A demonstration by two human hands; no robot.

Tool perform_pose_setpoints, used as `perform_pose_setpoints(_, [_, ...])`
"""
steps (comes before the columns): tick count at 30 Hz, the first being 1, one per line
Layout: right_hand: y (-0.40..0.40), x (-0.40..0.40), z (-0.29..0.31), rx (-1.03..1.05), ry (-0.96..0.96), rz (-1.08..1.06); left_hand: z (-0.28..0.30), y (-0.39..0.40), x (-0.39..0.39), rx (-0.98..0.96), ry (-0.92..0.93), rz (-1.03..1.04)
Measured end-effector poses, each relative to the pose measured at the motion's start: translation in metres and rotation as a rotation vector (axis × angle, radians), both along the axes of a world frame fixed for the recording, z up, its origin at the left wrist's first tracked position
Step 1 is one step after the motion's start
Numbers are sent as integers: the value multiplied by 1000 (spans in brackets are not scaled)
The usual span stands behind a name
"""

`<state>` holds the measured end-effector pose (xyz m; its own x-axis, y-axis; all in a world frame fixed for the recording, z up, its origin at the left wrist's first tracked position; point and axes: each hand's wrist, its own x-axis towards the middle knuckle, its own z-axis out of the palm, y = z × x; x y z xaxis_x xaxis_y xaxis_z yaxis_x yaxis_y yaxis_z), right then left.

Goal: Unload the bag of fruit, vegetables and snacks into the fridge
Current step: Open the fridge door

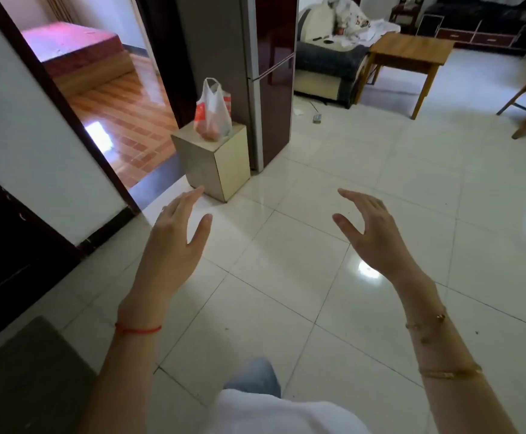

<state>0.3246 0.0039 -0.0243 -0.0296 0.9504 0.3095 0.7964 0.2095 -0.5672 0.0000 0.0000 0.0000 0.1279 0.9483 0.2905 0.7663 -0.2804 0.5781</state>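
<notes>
Both hands are held out over the tiled floor [333, 277], palms facing each other, holding nothing. The left hand [174, 242] has straight, relaxed fingers with the thumb spread; a red string circles its wrist. The right hand [373, 236] is equally loose, fingers slightly bent, with gold bracelets on the forearm. Ahead of the left fingertips stands a small beige cabinet [216, 161]. On it sits the white plastic bag [213, 111], reddish contents showing through, just beside the dark red fridge [274, 79], doors closed.
</notes>
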Motion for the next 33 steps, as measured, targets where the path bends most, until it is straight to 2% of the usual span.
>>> perform_pose_setpoints(7, [41, 14, -10, -45, 25, -30, -12, 46, 18, -24, 1, 31])
perform_pose_setpoints(12, [99, 30, -21, -84, 23, -50, -25, 108, 35, -39, 8, 22])
perform_pose_setpoints(24, [307, 67, -13, -83, 25, -100, -17, 348, 92, -2, 34, -115])
perform_pose_setpoints(33, [429, 103, -17, -123, 39, -130, -16, 479, 136, -47, 17, -123])
